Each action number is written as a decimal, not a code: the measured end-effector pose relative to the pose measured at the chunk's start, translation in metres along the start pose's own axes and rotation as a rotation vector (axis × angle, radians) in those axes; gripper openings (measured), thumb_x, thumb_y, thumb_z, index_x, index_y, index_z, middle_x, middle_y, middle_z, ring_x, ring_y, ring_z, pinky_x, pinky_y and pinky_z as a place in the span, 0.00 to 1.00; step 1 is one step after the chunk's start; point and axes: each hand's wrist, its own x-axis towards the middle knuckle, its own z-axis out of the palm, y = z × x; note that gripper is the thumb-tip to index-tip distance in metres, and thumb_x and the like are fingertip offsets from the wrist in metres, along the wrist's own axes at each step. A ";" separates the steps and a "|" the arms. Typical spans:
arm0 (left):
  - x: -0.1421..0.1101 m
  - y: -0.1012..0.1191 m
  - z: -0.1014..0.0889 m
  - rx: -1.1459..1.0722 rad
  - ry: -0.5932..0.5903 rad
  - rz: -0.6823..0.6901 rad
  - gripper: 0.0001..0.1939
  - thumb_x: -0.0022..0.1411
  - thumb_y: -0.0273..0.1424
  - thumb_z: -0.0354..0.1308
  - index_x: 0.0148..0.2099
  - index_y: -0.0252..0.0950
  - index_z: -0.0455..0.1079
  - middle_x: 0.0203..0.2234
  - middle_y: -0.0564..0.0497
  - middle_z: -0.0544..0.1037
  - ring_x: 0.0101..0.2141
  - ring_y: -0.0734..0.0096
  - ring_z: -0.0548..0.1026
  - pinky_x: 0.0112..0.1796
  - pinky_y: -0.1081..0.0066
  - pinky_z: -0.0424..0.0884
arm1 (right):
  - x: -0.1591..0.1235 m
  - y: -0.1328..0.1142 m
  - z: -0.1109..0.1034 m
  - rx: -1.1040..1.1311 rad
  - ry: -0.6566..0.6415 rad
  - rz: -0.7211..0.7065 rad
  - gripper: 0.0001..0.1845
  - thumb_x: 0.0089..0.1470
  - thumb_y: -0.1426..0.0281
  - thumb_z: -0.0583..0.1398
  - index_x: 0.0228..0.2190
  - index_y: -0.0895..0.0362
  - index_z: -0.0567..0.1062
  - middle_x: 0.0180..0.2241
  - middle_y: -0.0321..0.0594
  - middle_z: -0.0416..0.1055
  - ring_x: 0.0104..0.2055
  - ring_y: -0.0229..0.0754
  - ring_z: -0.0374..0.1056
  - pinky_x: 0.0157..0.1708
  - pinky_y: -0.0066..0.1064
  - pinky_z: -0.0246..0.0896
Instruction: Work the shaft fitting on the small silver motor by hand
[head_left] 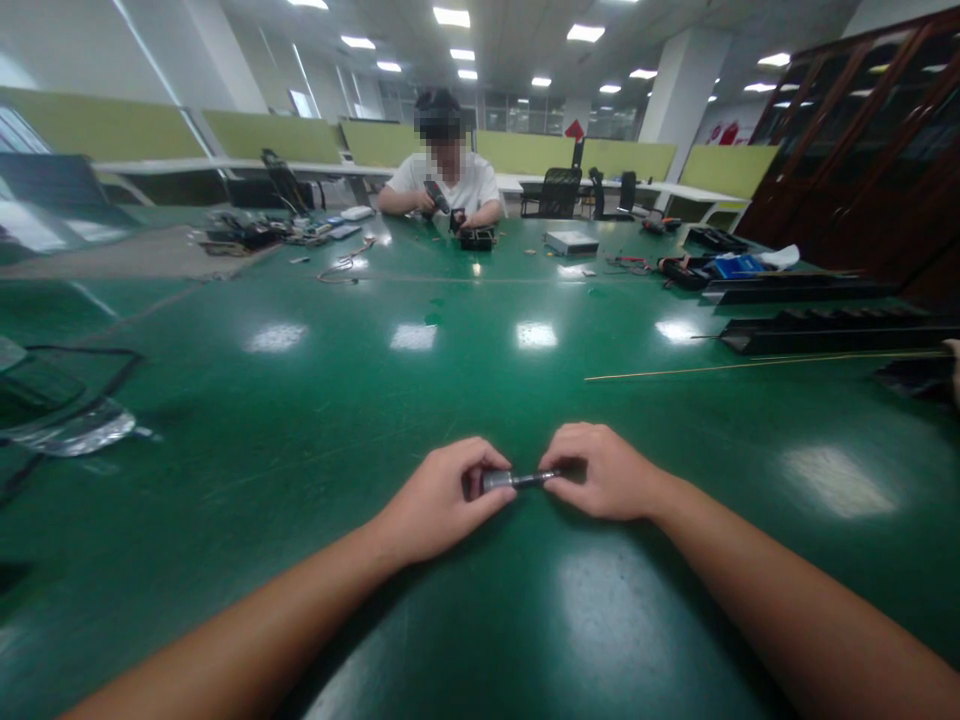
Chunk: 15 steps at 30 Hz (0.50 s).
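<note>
A slim silver-and-black stick (534,480), shaped like a pen or small screwdriver, lies level between my two hands, just above or on the green tabletop (450,400). My left hand (450,492) is closed on its thicker silver end, thumb in front and fingers behind. With thumb and fingertips, my right hand (600,470) pinches the thin dark end. Its exact kind is too small and blurred to tell, and the fingers cover both its tips.
Across the table, a person (442,185) handles a dark tool and a black part. Clear plastic (82,428) lies at left. A thin yellowish rod (705,370) and black channels (840,330) are at right. A silver box (571,243) and piled electronics (240,232) sit farther back.
</note>
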 end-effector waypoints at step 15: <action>0.000 0.002 -0.001 0.002 -0.003 -0.003 0.09 0.61 0.35 0.61 0.41 0.35 0.73 0.27 0.54 0.73 0.26 0.73 0.71 0.29 0.74 0.65 | -0.002 0.002 -0.010 0.008 -0.038 0.052 0.07 0.47 0.75 0.63 0.32 0.58 0.79 0.29 0.39 0.75 0.31 0.39 0.69 0.35 0.30 0.63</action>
